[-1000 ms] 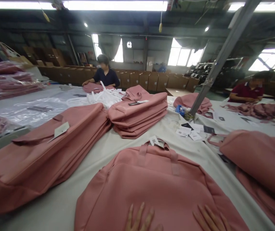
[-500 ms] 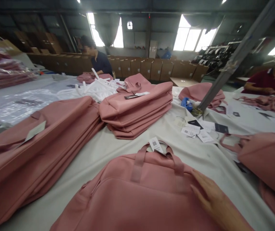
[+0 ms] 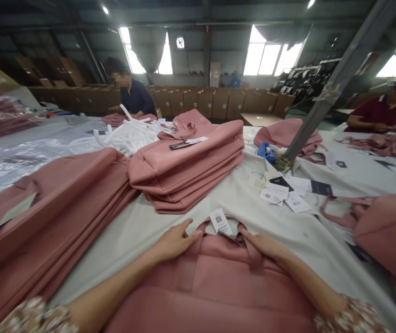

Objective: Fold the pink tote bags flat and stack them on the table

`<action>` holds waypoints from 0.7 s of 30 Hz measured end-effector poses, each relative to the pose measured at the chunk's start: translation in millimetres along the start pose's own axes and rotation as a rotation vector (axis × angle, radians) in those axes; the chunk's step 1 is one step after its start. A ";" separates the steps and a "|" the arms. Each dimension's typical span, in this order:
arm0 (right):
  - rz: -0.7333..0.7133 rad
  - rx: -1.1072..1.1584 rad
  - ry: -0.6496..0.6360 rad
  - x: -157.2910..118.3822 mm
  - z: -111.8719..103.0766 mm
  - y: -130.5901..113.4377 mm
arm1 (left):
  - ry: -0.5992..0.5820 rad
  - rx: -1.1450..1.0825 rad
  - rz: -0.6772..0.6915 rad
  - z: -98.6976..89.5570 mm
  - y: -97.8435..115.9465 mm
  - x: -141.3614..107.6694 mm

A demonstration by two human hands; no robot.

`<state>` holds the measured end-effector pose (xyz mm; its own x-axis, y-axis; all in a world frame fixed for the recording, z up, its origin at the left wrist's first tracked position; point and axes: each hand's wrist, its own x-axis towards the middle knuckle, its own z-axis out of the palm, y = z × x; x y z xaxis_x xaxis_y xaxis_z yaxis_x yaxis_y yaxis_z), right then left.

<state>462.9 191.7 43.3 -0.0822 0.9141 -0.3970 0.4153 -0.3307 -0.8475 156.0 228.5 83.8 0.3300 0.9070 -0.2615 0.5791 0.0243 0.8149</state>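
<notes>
A person in a dark navy shirt [image 3: 138,98] stands before a row of brown cardboard boxes [image 3: 205,104], while a person in a maroon shirt [image 3: 374,113] appears right of a slanting grey metal post [image 3: 341,76].

The person wears a brown fabric left sleeve [image 3: 34,318] and a matching right sleeve [image 3: 352,319], both scattered with a whitish, flower-like print. The thin-looking cloth gathers into soft, crinkled folds where each sleeve ends; the left hand [image 3: 174,240] and right hand [image 3: 266,245] are bare.
</notes>
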 end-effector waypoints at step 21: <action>-0.881 -0.647 0.565 -182.9 55.8 18.9 | 0.005 0.531 0.591 13.9 -4.9 -198.1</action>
<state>435.2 5.1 80.3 -0.2249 0.7926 0.5668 0.8019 0.4810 -0.3544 98.2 42.8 124.3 0.6910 0.7090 0.1405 0.5875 -0.6642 0.4622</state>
